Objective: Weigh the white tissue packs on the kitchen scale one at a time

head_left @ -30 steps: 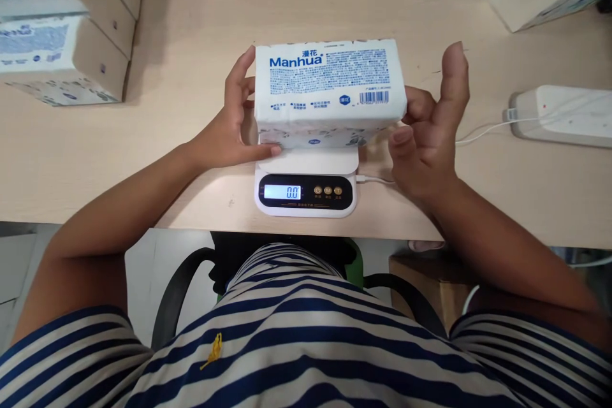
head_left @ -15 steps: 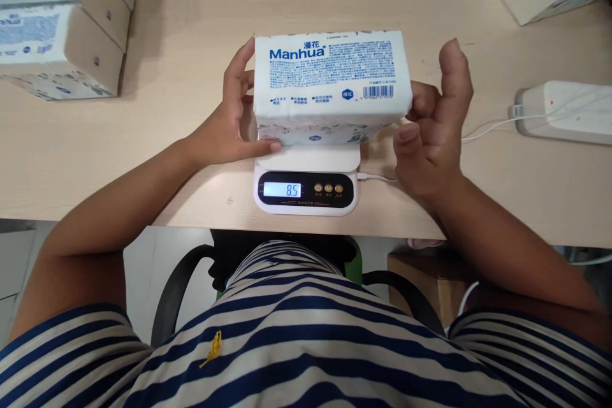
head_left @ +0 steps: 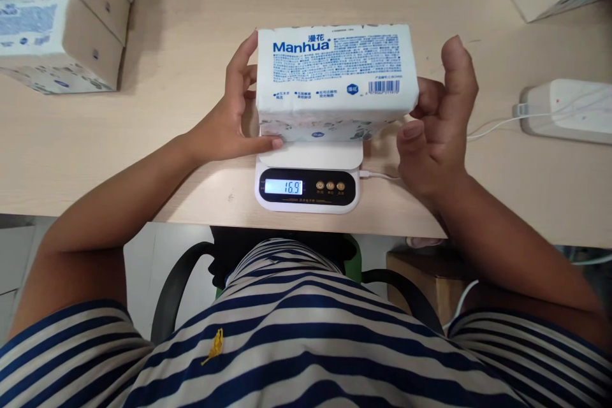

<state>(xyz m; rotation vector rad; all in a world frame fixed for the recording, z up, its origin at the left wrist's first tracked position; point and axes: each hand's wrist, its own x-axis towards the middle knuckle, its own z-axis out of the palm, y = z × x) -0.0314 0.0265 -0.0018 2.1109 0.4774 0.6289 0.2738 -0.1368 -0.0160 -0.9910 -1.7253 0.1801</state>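
1. Digital scale point(head_left: 307, 206): "16.9" on its lit display point(head_left: 284, 187).
2. Scale's round buttons point(head_left: 330, 185): a power sign, "M", "T".
3. Tissue pack point(head_left: 335, 67) over the scale's platform point(head_left: 310, 156): "Manhua", "漫花", a barcode point(head_left: 383, 87).

The pack point(head_left: 337, 70) between the fingers point(head_left: 268, 145) shows smooth, faintly shiny plastic film; just below them, the scale point(head_left: 310, 156) looks smooth plastic with a glossy panel point(head_left: 310, 187); the counter point(head_left: 191, 44) beneath is matt wood-grain.
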